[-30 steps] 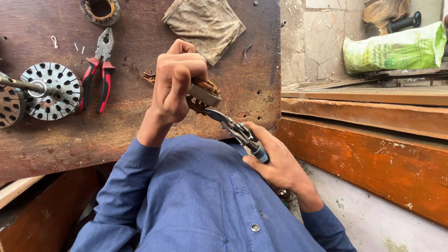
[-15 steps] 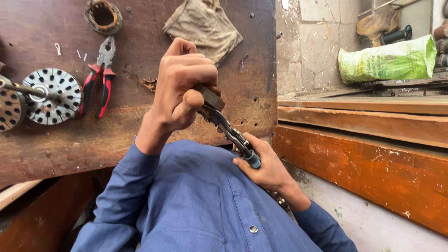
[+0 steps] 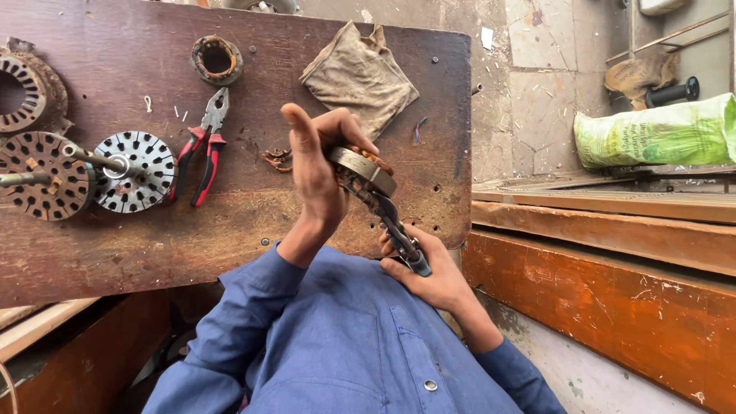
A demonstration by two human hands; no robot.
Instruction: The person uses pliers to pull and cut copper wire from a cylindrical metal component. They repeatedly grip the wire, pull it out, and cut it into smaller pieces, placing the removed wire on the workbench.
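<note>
Round grey metal ring [image 3: 366, 167] sits clamped in the left hand [image 3: 318, 172] above the near edge of the brown wooden bench [image 3: 253, 222], steadied for the dark-handled cutters [image 3: 391, 222] gripped closed in the right hand [image 3: 425, 268].

soft even daylight, sharp focus

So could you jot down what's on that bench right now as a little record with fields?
Left hand: holds a round metal ring part up over the bench
Right hand: grips the handle of pliers-like tool, its head at the ring part
Bench: worn dark wooden board
Beside the hands: red-handled pliers, lying flat
Far left: two slotted metal discs on a shaft, rusty ring
Top: small rusty ring, crumpled cloth
Right, off the bench: green sack
</note>
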